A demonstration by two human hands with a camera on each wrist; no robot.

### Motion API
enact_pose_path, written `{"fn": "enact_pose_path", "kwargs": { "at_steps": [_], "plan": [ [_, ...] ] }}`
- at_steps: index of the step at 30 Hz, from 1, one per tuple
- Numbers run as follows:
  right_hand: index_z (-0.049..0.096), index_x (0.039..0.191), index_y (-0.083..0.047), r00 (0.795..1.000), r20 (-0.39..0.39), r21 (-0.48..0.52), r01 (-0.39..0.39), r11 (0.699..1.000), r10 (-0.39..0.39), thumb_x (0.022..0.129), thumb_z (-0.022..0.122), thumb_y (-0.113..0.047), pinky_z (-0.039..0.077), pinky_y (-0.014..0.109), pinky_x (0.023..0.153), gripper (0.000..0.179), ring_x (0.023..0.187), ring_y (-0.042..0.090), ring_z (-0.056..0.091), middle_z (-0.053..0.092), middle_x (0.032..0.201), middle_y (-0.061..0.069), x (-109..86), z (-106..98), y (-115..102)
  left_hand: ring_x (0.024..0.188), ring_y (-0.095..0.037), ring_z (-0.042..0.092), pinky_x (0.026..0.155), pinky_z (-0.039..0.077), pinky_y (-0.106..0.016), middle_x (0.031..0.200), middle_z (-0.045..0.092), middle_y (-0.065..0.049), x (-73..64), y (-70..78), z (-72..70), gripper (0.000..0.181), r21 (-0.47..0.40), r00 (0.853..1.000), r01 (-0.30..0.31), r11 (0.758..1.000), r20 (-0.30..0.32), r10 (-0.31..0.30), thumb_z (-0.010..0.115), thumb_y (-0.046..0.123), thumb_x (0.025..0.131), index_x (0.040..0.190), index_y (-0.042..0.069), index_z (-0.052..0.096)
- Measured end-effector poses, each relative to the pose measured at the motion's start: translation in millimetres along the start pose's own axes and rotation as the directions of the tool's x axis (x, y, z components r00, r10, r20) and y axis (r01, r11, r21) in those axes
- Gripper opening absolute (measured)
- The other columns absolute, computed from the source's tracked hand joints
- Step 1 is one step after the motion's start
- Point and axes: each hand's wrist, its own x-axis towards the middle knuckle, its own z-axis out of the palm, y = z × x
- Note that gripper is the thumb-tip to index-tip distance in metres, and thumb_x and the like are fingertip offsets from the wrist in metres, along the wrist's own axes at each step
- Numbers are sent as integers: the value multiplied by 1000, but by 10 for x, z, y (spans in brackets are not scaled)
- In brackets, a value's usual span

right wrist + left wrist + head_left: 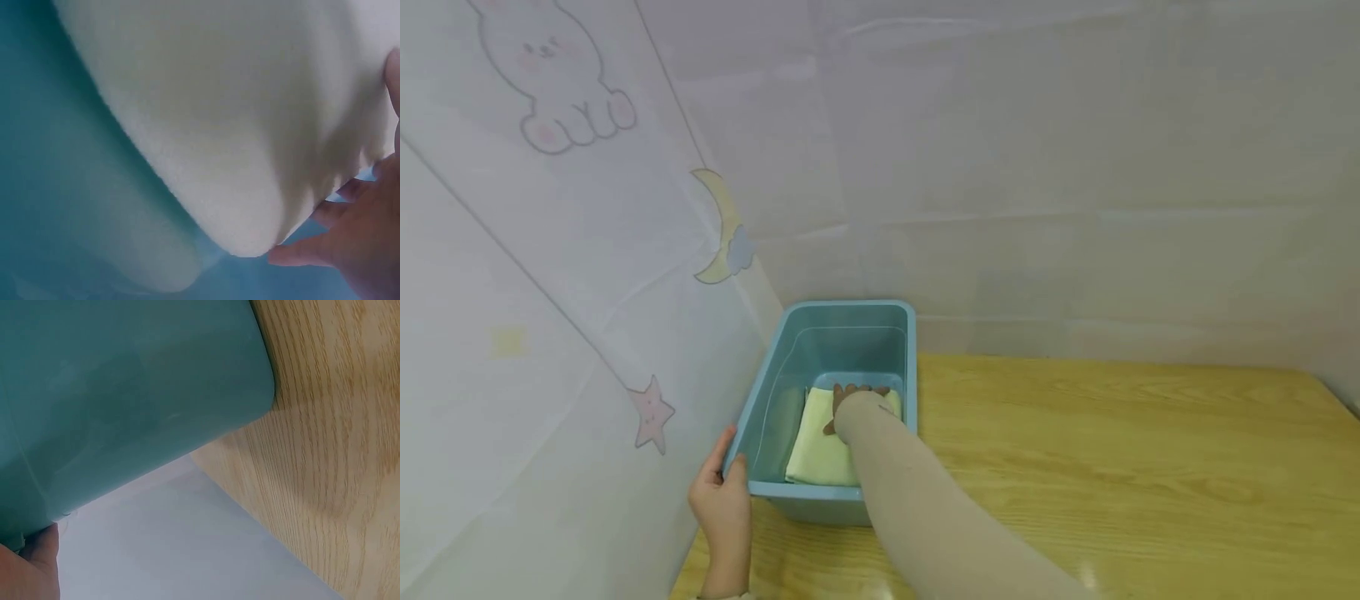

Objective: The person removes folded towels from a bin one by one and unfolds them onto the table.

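Observation:
A folded pale yellow towel lies on the bottom of a blue-green plastic bin. My left hand grips the bin's rim at its near left corner. In the left wrist view, the fingers show at the lower left beside the bin's wall. Reaching down inside the bin, my right hand rests on the towel with its fingers spread near the far edge. The right wrist view shows fairly straight fingers along the towel's edge and the thumb on top of the cloth. A beige sleeve covers part of this hand.
The bin stands on a wood-grain table, which extends to the right. Close on the left is a pale wall covering printed with a rabbit, moon and star. Another pale wall rises behind the table.

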Motion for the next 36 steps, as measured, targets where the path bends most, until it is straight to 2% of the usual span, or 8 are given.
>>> {"fn": "enact_pose_path", "kwargs": {
  "at_steps": [2, 5, 9, 11, 17, 20, 26, 36],
  "plan": [
    [8, 158, -28, 1000, 7, -11, 6, 1000, -6, 85, 52, -71, 24, 75, 99, 95, 143, 31, 26, 23, 159, 2, 22, -8, 3, 92, 0, 53, 52, 34, -7, 131, 57, -13, 0, 5, -1, 38, -1, 1000, 5, 1000, -4, -5, 56, -8, 89, 126, -2, 62],
    [11, 158, -27, 1000, -4, -12, 15, 1000, -15, 85, 54, -70, 24, 77, 97, 94, 142, 32, 28, 24, 158, 6, 57, -18, 15, 76, 4, 54, 51, 34, -8, 130, 58, -14, 0, 14, 4, 38, -6, 1000, -7, 1000, -11, 7, 56, -8, 88, 125, -1, 63],
    [11, 157, -29, 1000, -18, -13, -9, 1000, 9, 85, 56, -69, 23, 78, 97, 94, 142, 32, 26, 23, 158, 7, 102, -16, 41, 48, -2, 24, 41, 24, -13, 130, 57, -16, 1, 20, 23, 38, -28, 999, -39, 999, 2, 39, 56, -9, 89, 125, -2, 62],
    [13, 157, -30, 1000, -24, -13, -19, 1000, 18, 84, 56, -69, 22, 77, 97, 94, 143, 32, 25, 22, 158, 7, 115, -8, 49, 49, -2, 25, 40, 24, -14, 132, 56, -17, -2, 21, 31, 38, -41, 999, -38, 998, 14, 39, 55, -9, 89, 126, -3, 61],
    [21, 156, -30, 999, -39, -54, -5, 999, 3, 82, 60, -68, 23, 75, 100, 92, 143, 32, 25, 28, 157, 7, 78, -10, 27, 92, -4, 56, 51, 33, -8, 133, 56, -14, -5, 8, 32, 38, -31, 1000, -6, 1000, 10, 7, 55, -8, 90, 128, -2, 60],
    [28, 154, -27, 999, -40, -71, 3, 997, -6, 82, 63, -65, 23, 75, 100, 88, 143, 33, 24, 29, 156, 8, 35, -32, 6, 124, -15, 49, 73, 41, -5, 133, 56, -14, -2, 6, 26, 39, -34, 1000, 6, 999, 17, -5, 54, -9, 90, 129, -3, 59],
    [40, 146, -23, 998, -42, -39, 42, 998, -43, 82, 70, -57, 19, 77, 100, 79, 143, 34, 24, 39, 152, 4, -72, -91, -4, 132, -27, 42, 95, 39, -11, 134, 54, -15, -13, 38, 9, 41, -53, 999, 30, 998, 30, -28, 53, -9, 90, 130, -3, 57],
    [55, 131, -20, 986, -134, 17, 106, 994, -103, 81, 80, -36, 21, 75, 100, 58, 134, 32, 39, 55, 137, 2, -167, -126, 43, 125, -22, 48, 60, 35, -8, 134, 55, -13, -24, 26, 23, 41, -16, 999, 21, 1000, 26, -21, 53, -8, 90, 130, -2, 59]
  ]
}}
